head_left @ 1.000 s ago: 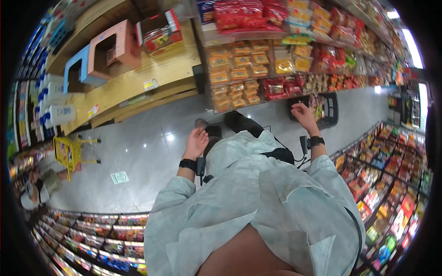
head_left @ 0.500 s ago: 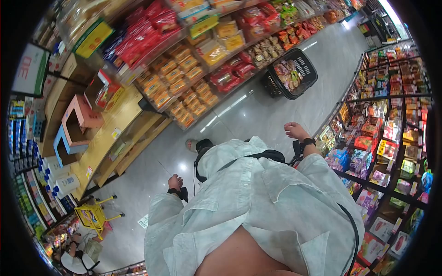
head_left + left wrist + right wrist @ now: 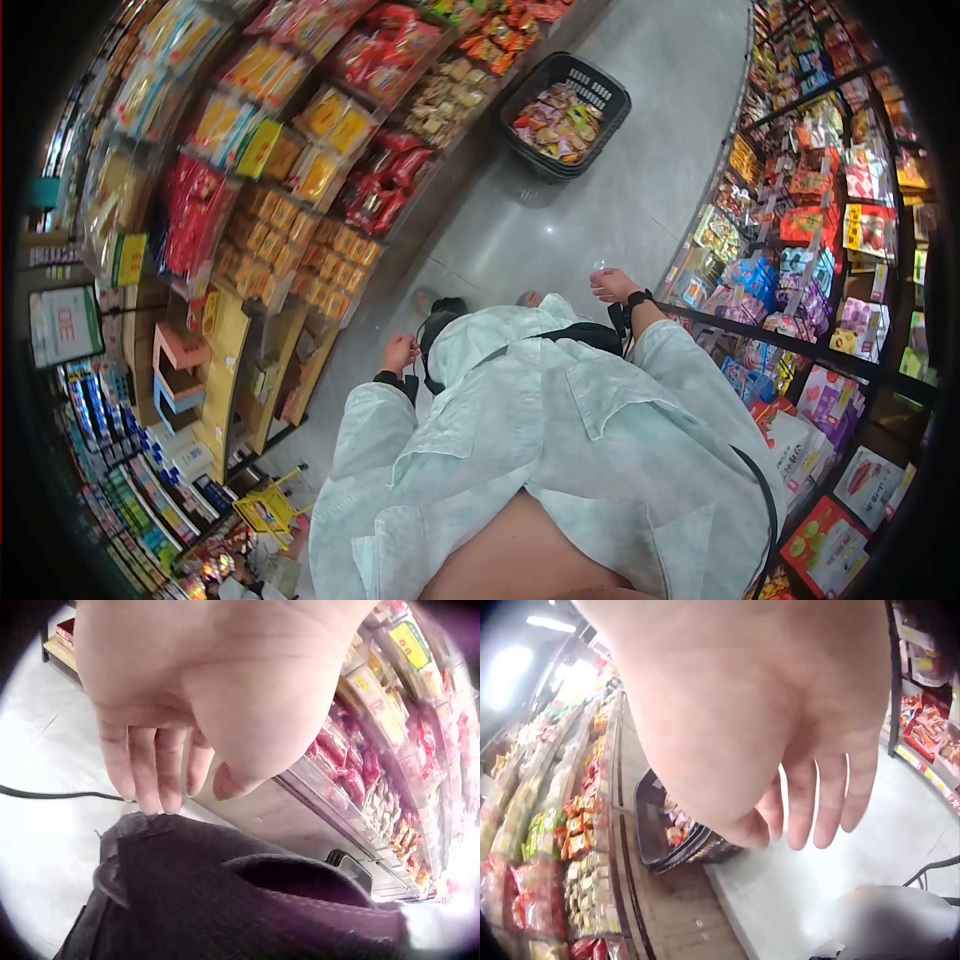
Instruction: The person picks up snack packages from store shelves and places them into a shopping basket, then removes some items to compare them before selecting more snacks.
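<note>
My left hand (image 3: pixel 400 352) hangs beside my body, its fingers loosely bent and holding nothing. In the left wrist view the palm (image 3: pixel 217 690) faces the camera, with the fingertips just above dark cloth (image 3: pixel 180 885). On the other side, my right hand (image 3: pixel 613 285) hangs with relaxed fingers and nothing in them. Ahead on the floor stands a black shopping basket (image 3: pixel 614 128) filled with small colourful wrapped packets (image 3: pixel 560 122). The right wrist view shows that basket (image 3: pixel 649 836) partly hidden behind the base of the thumb.
Stepped shelves of bagged snacks (image 3: pixel 255 245) run along the left. Racks of packaged sweets (image 3: pixel 800 270) line the right. Between them lies a grey tiled floor (image 3: pixel 665 120). A yellow cart (image 3: pixel 265 515) stands lower left, with another person (image 3: pixel 240 585) near it.
The head view has turned rightward, so the basket now lies ahead near the top middle. The left hand has dropped beside the body; the right hand no longer overlaps the basket.
</note>
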A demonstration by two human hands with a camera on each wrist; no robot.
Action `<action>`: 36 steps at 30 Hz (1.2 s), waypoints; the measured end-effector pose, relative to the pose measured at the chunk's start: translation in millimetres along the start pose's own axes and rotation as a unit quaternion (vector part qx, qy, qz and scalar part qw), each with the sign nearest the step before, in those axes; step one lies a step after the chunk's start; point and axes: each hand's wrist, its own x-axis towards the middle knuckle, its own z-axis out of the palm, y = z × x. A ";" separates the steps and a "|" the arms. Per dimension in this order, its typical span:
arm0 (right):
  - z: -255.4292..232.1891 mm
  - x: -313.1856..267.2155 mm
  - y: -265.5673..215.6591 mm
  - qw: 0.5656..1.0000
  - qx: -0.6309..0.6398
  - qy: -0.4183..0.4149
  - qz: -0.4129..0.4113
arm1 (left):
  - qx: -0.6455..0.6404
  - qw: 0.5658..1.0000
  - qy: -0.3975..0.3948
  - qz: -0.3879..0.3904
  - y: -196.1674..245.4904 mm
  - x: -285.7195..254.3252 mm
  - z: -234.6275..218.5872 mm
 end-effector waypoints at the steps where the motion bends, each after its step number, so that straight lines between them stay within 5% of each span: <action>1: -12.3 -2.6 8.3 1.000 0.012 0.024 -0.014 | 0.006 1.000 0.000 -0.013 6.8 4.9 8.6; 5: -73.6 34.2 81.3 0.981 0.136 0.130 -0.054 | 0.065 0.997 -0.017 -0.047 54.6 18.6 41.8; 8: -100.8 17.9 115.0 0.971 0.224 0.089 -0.010 | 0.100 0.993 -0.044 -0.044 87.2 56.8 66.0; 10: -134.6 50.6 174.1 0.934 0.345 -0.093 0.011 | 0.110 0.992 -0.053 -0.040 119.1 78.8 91.2; 11: -125.2 27.7 151.2 0.968 0.244 0.042 0.048 | 0.119 0.990 -0.060 -0.040 134.6 94.6 104.3; 14: -147.1 7.0 122.9 0.969 0.224 0.078 0.068 | 0.135 0.987 -0.090 -0.021 181.1 143.0 146.2; 16: -181.2 17.6 116.5 0.989 0.144 0.026 -0.032 | 0.141 0.985 -0.096 -0.010 222.1 165.4 184.7; 18: -201.7 12.2 76.9 0.950 0.297 0.084 0.039 | 0.138 0.983 -0.117 0.009 259.1 185.6 222.2; 21: -233.0 3.9 -7.3 0.956 0.253 0.135 0.060 | 0.132 0.977 -0.163 0.037 319.4 217.2 274.0; 25: -283.4 48.2 -80.5 0.968 0.196 0.147 0.058 | 0.324 0.913 -0.122 0.214 375.4 247.1 318.6; 28: -321.5 99.3 -148.0 0.991 -0.027 0.132 0.010 | 0.098 0.980 -0.160 0.068 441.4 209.9 328.5; 30: -328.8 125.3 -214.4 0.988 0.025 0.147 0.030 | 0.048 0.992 -0.117 0.023 466.1 203.2 330.9; 36: -353.2 249.7 -341.9 0.988 -0.086 0.095 -0.087 | -0.005 0.999 -0.011 -0.030 456.6 215.3 312.0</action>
